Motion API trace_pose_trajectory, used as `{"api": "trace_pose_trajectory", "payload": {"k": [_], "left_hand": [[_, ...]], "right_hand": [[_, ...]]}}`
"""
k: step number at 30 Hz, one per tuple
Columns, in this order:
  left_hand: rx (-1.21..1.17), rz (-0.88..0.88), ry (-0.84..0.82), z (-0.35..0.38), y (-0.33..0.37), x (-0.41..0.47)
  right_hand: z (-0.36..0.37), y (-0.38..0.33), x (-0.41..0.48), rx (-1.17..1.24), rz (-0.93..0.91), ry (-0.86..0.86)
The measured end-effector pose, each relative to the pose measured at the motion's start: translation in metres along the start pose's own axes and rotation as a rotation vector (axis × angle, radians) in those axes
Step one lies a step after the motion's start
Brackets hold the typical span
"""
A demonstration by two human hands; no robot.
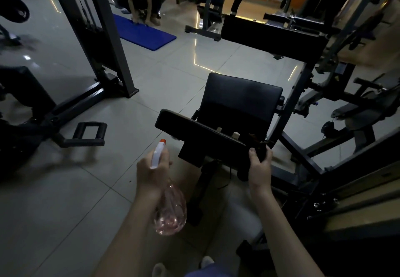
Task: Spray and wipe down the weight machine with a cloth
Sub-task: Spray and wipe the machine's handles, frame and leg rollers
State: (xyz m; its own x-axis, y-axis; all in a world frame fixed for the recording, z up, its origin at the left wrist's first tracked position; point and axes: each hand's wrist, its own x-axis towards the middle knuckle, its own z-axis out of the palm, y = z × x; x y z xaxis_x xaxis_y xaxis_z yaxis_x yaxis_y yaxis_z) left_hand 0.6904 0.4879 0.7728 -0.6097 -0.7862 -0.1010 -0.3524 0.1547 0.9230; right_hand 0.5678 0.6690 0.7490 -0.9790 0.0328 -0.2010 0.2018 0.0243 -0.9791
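The left hand is gripping a clear pink-tinted spray bottle beside the black padded machine rest, whose corner the right hand is clutching, so spraying seems to be starting, with wiping yet to come.

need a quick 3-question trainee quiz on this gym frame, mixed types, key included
1. True or false: the spray bottle is held in the right hand.
2. Multiple choice: what do the right hand's fingers curl round? A) the near corner of the black pad B) a dumbbell C) a water cup
3. Fill in: the tip of the bottle's nozzle is coloured ___.

Key:
1. False. The left hand grips it by the trigger head.
2. A
3. orange
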Motion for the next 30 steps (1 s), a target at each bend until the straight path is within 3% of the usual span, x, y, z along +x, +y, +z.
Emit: {"api": "trace_pose_trajectory", "payload": {"k": [3, 7, 12, 15, 20, 24, 30], "left_hand": [[-0.034, -0.069, 0.021, -0.002, 0.0, 0.005], [-0.006, -0.037, 0.018, -0.004, 0.002, 0.003], [0.034, 0.012, -0.005, -0.003, -0.002, -0.005], [0.027, -0.003, -0.012, -0.003, -0.003, -0.01], [0.05, 0.028, -0.041, -0.003, -0.006, -0.016], [0.047, 0.013, -0.053, -0.002, -0.008, -0.016], [0.061, -0.003, -0.044, 0.0, -0.014, -0.018]], "right_hand": [[0.0, 0.001, -0.001, -0.004, -0.008, 0.002], [0.0, 0.002, -0.003, -0.07, -0.052, 0.016], [0.005, 0.003, -0.021, -0.37, -0.414, 0.01], [0.007, 0.012, -0.025, -0.683, -0.656, -0.105], [-0.026, 0.002, -0.01, -0.998, -0.763, -0.405], [-0.027, 0.003, 0.012, -1.169, -0.992, -0.359], [0.049, -0.007, 0.008, -1.393, -1.041, -0.229]]}}
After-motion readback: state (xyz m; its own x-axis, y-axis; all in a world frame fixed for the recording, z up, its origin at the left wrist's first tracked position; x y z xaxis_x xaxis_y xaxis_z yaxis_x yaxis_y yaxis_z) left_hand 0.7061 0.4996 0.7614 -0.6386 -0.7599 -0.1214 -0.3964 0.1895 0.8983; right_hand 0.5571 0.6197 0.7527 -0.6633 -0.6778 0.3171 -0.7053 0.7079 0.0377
